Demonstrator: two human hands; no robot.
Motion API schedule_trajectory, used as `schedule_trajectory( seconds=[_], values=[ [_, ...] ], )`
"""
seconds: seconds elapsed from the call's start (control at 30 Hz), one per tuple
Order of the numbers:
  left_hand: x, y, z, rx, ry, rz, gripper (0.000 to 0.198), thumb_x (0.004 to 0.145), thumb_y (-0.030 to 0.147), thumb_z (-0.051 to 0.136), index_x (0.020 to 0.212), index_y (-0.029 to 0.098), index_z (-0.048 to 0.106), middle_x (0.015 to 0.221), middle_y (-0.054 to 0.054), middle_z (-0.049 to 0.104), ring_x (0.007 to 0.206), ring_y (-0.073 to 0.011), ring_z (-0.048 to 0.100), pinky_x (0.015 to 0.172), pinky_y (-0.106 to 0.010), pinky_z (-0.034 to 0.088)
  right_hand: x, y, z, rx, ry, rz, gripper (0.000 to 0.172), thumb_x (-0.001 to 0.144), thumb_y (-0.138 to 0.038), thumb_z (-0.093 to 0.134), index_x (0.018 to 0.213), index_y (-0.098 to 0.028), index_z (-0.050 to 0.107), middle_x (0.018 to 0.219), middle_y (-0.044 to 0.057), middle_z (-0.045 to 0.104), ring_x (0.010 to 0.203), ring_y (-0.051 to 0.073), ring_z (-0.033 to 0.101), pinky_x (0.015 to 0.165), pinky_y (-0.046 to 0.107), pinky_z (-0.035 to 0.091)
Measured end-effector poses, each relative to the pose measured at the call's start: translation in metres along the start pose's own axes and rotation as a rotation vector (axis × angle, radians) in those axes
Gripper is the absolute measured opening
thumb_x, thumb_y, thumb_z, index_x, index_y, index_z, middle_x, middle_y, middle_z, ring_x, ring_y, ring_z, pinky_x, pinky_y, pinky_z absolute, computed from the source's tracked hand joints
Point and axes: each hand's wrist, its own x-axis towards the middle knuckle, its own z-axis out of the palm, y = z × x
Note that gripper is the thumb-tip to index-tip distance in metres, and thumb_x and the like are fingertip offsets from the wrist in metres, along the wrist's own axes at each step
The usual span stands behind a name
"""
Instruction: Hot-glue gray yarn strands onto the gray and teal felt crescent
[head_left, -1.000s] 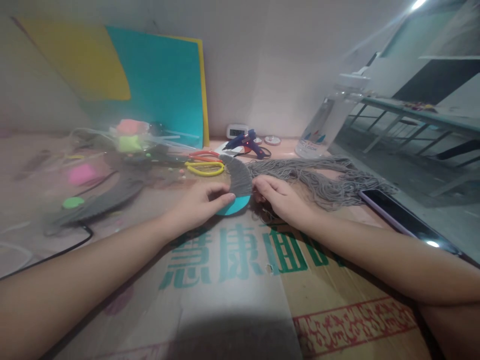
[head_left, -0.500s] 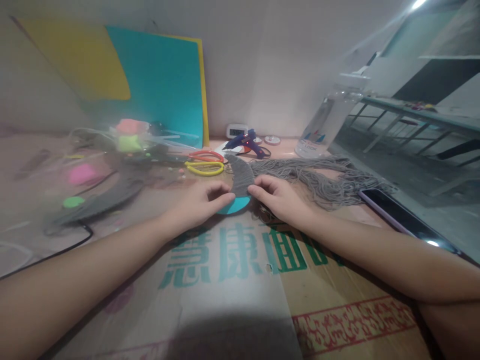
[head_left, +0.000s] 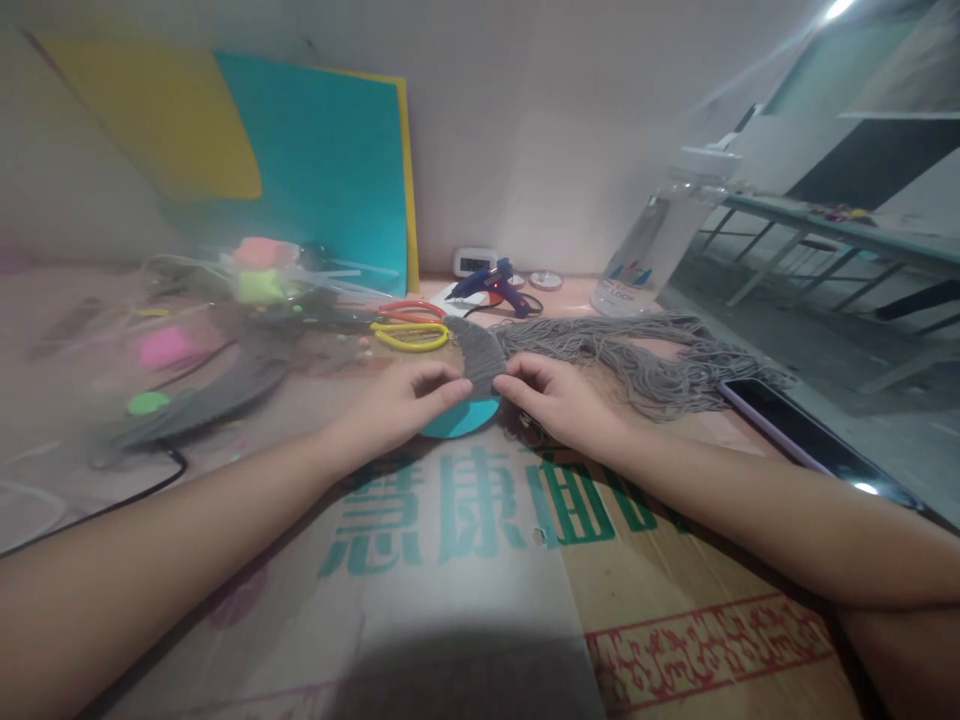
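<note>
My left hand (head_left: 397,405) presses its curled fingers on a teal paper disc (head_left: 459,418) that lies on the cardboard (head_left: 480,560). A curved strip of grey yarn fringe (head_left: 477,353) lies over the disc's far edge. My right hand (head_left: 555,395) pinches the near end of that fringe from the right, fingers together. Both hands touch the fringe and almost meet at its end. A loose bundle of grey yarn (head_left: 637,355) spreads out behind my right hand.
Yellow and orange scissors (head_left: 409,325), a blue glue gun (head_left: 491,283), a small clock (head_left: 474,262) and a clear bottle (head_left: 652,245) stand at the back. A phone (head_left: 802,432) lies at the right edge. Teal and yellow sheets (head_left: 322,170) lean on the wall. Craft clutter and another fringe strip (head_left: 210,395) fill the left.
The grey fringe strip has been drawn in and laid closer around the disc's edge. My right hand has shifted slightly left onto the fringe's end. The left hand stays on the disc.
</note>
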Motion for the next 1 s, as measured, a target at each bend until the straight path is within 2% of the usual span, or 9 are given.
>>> schedule_trajectory(
  seconds=[0.13, 0.4, 0.57, 0.7, 0.87, 1.0],
  values=[
    [0.0, -0.0009, 0.0005, 0.077, 0.008, 0.008, 0.033, 0.087, 0.047, 0.055, 0.077, 0.016, 0.06, 0.072, 0.002, 0.054, 0.07, -0.0144, 0.05, 0.063, -0.025, 0.037, -0.002, -0.0016, 0.0006, 0.031, -0.034, 0.038, 0.025, 0.088, -0.04, 0.057, 0.075, -0.019, 0.052, 0.061, -0.004, 0.053, 0.05, 0.009, 0.048, 0.046, 0.022, 0.037],
    [0.0013, 0.0001, -0.0008, 0.009, -0.034, -0.012, 0.036, 0.089, 0.047, 0.052, 0.073, 0.016, 0.061, 0.069, 0.001, 0.053, 0.067, -0.0137, 0.049, 0.059, -0.025, 0.035, 0.0004, -0.0002, -0.002, -0.065, -0.008, -0.067, 0.027, 0.09, -0.039, 0.053, 0.073, -0.019, 0.054, 0.064, -0.003, 0.051, 0.059, 0.01, 0.047, 0.055, 0.023, 0.038],
    [0.0013, 0.0024, -0.0004, -0.01, -0.024, 0.0, 0.035, 0.089, 0.045, 0.052, 0.07, 0.016, 0.058, 0.069, 0.001, 0.052, 0.066, -0.0129, 0.047, 0.06, -0.025, 0.035, 0.0004, -0.0029, -0.0032, -0.063, -0.018, -0.098, 0.034, 0.094, -0.04, 0.045, 0.068, -0.018, 0.049, 0.063, -0.003, 0.047, 0.06, 0.011, 0.045, 0.057, 0.023, 0.037],
    [0.0008, 0.0024, 0.0002, -0.01, -0.021, 0.0, 0.035, 0.089, 0.045, 0.052, 0.068, 0.017, 0.056, 0.065, 0.002, 0.048, 0.063, -0.0123, 0.045, 0.057, -0.025, 0.033, 0.0008, -0.0015, -0.0025, -0.055, -0.015, -0.062, 0.027, 0.09, -0.038, 0.051, 0.072, -0.018, 0.053, 0.065, -0.003, 0.049, 0.061, 0.011, 0.046, 0.057, 0.023, 0.037],
    [0.0007, -0.0016, 0.0018, -0.172, 0.009, -0.044, 0.041, 0.093, 0.047, 0.042, 0.066, 0.018, 0.05, 0.06, 0.003, 0.043, 0.053, -0.0102, 0.038, 0.05, -0.024, 0.03, 0.0025, 0.0019, -0.001, -0.062, 0.025, -0.054, 0.027, 0.09, -0.038, 0.051, 0.072, -0.019, 0.052, 0.064, -0.003, 0.05, 0.06, 0.012, 0.047, 0.058, 0.024, 0.037],
    [0.0015, -0.0009, 0.0015, -0.064, 0.004, -0.026, 0.034, 0.088, 0.047, 0.053, 0.074, 0.016, 0.057, 0.068, 0.002, 0.05, 0.062, -0.0119, 0.046, 0.055, -0.024, 0.034, 0.0035, 0.0034, -0.0019, -0.115, 0.036, -0.07, 0.025, 0.09, -0.038, 0.052, 0.074, -0.019, 0.055, 0.063, -0.004, 0.051, 0.06, 0.011, 0.047, 0.059, 0.024, 0.037]
  ],
)
